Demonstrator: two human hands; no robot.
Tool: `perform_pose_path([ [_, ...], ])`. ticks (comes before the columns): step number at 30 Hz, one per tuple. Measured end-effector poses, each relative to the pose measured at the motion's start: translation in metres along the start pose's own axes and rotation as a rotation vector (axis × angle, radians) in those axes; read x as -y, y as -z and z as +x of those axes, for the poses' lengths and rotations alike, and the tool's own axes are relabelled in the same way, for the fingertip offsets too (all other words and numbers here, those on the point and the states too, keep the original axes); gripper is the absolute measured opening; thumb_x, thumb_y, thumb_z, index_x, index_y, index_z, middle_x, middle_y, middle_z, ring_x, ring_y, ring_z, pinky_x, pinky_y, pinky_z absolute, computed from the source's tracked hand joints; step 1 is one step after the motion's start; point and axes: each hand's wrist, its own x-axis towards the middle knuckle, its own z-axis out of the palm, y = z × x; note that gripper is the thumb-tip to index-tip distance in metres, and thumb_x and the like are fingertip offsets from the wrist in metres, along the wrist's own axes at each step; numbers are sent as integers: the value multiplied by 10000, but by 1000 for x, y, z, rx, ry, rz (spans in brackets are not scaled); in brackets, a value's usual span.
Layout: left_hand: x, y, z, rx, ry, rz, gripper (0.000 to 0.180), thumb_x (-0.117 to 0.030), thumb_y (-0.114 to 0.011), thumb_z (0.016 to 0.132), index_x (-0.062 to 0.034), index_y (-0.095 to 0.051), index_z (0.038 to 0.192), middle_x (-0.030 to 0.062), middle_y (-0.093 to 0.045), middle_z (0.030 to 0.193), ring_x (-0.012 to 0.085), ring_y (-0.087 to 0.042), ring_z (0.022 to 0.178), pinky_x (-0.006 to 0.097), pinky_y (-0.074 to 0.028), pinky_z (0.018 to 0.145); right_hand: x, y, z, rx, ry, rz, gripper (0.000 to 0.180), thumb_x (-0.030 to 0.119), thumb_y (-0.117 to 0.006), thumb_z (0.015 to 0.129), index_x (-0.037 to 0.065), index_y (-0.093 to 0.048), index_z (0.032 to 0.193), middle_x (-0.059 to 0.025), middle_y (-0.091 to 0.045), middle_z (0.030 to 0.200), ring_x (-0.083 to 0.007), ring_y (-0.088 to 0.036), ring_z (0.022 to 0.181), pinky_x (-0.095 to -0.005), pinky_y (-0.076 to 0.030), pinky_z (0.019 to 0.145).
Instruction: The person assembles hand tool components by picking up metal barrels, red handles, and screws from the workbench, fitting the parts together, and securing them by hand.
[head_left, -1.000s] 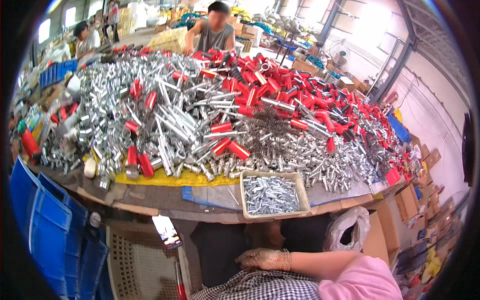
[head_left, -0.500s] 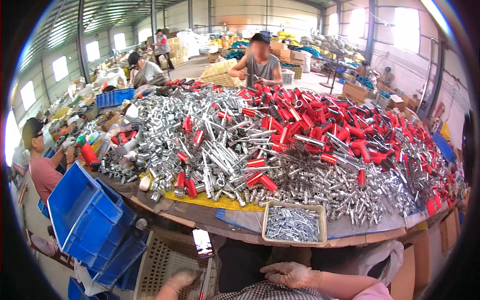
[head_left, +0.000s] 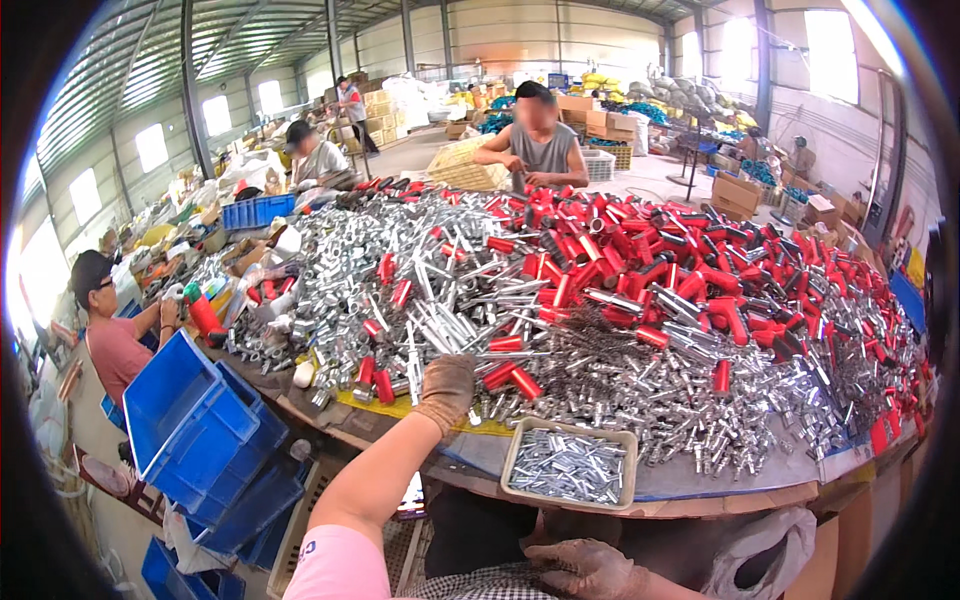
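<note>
My left hand (head_left: 447,388), in a worn work glove, reaches over the near edge of a heap of shiny metal parts (head_left: 440,325). Its back faces up and hides the fingers, so I cannot see whether they hold anything. Red handle-like pieces (head_left: 512,380) lie just to its right. My right hand (head_left: 585,570), also gloved, rests low on the checkered cloth at my lap, its fingers loosely apart and nothing seen in them. Between the heap and my lap, a beige tray (head_left: 570,505) of small metal pins (head_left: 565,465) sits at the table edge.
Stacked blue bins (head_left: 190,420) stand at the left. A phone (head_left: 411,497) lies below my left forearm, over a plastic crate. Many red and black handles (head_left: 640,250) top the heap. One person (head_left: 540,140) sits across; another (head_left: 110,330) works at left. A plastic bag (head_left: 760,550) hangs at lower right.
My left hand has risen from beside the crate and phone to the near edge of the heap. My right hand stays at my lap. The view has shifted slightly.
</note>
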Motion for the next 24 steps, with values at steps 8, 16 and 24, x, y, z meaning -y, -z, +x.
perform_pose_path([
  [8,3,26,-20,-254,-64,-108,139,-135,-588,801,-63,-634,911,182,-658,890,343,-627,863,436,-496,751,-14,36,6,28,69,-112,412,179,-632,859,26,-553,1234,-114,-656,949,-304,-621,940,-376,-472,842],
  [16,-91,127,-102,-287,-324,-745,82,-132,-632,853,-58,-636,818,120,-636,677,310,-624,630,390,-482,578,26,54,79,-592,239,-575,524,215,-675,810,-14,-507,1251,-210,-590,1065,-384,-570,1004,-456,-464,872],
  [24,-94,109,-20,1,-234,-714,230,-221,-545,874,-49,-640,994,180,-664,934,346,-637,893,411,-507,790,-31,51,30,-877,-91,497,225,167,-611,918,7,-607,1076,14,-536,780,-59,-474,683,-222,-391,607],
])
